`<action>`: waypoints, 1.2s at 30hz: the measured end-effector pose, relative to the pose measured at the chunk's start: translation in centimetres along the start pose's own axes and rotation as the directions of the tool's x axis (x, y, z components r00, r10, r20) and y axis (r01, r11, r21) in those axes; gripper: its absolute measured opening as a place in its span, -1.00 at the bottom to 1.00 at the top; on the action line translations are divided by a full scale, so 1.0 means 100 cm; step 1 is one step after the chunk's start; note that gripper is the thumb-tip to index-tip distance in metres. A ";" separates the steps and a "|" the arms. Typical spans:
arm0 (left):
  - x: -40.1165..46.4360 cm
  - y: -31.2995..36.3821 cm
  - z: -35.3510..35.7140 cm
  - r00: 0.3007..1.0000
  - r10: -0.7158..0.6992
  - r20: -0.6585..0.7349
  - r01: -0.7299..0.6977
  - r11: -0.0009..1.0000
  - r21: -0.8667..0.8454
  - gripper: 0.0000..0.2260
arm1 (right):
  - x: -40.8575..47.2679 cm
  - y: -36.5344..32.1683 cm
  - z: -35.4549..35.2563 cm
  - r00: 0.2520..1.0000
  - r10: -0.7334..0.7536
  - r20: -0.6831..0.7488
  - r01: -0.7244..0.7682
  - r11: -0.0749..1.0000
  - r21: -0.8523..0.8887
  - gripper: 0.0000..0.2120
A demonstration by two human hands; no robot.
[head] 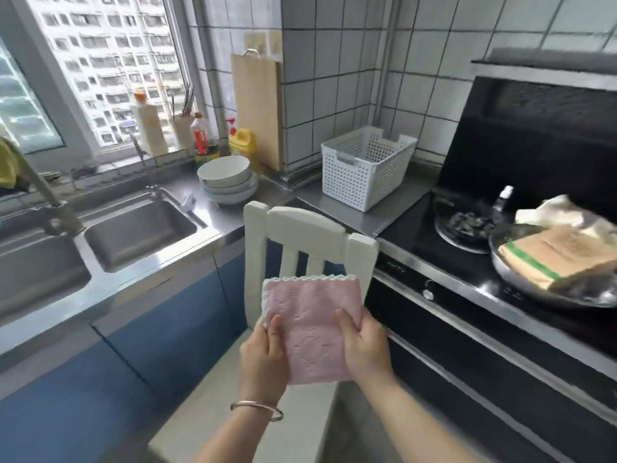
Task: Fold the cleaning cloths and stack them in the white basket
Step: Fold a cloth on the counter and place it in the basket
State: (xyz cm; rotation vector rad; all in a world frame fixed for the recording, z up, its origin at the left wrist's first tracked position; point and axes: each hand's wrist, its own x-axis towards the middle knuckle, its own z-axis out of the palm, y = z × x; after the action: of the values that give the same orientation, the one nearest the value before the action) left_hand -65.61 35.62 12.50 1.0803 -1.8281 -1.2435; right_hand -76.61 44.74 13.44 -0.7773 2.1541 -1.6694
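Between my two hands hangs the pink cloth (pixel 312 325), folded, its scalloped pale-green edge at the top. My left hand (pixel 263 359) pinches its left edge, thumb on the front; my right hand (pixel 365 349) grips the right edge, fingers (pixel 344 324) curled over it. Just beyond the fingers stands a white chair back (pixel 307 235). Farther off on the table, past the chair, sits the white basket (pixel 365 167). Left of it I see stacked bowls (pixel 227 182) beside the sink (pixel 140 225).
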 end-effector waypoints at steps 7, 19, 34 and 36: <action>0.074 0.038 0.074 0.978 0.075 0.194 -0.073 0.997 -0.019 -0.77 | 0.075 0.010 -0.044 0.981 0.055 -0.184 -0.051 0.998 0.031 -0.89; 0.192 0.088 0.248 0.974 0.127 0.186 -0.136 0.990 0.037 -0.75 | 0.260 0.061 -0.136 0.955 0.082 -0.285 -0.077 0.997 0.032 -0.80; 0.366 0.157 0.427 0.994 0.066 -0.086 -0.067 0.998 -0.014 -0.79 | 0.537 0.067 -0.221 0.990 0.143 0.021 -0.143 0.990 0.001 -0.70; 0.399 0.162 0.435 0.985 0.083 -0.154 -0.095 0.993 -0.068 -0.77 | 0.573 0.063 -0.216 0.987 0.130 0.090 -0.136 0.989 0.062 -0.74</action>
State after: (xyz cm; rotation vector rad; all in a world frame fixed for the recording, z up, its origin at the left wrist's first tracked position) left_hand -124.71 20.12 16.65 1.0119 -1.6836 -1.1375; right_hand -136.00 29.42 18.25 -0.6588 2.0332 -1.6034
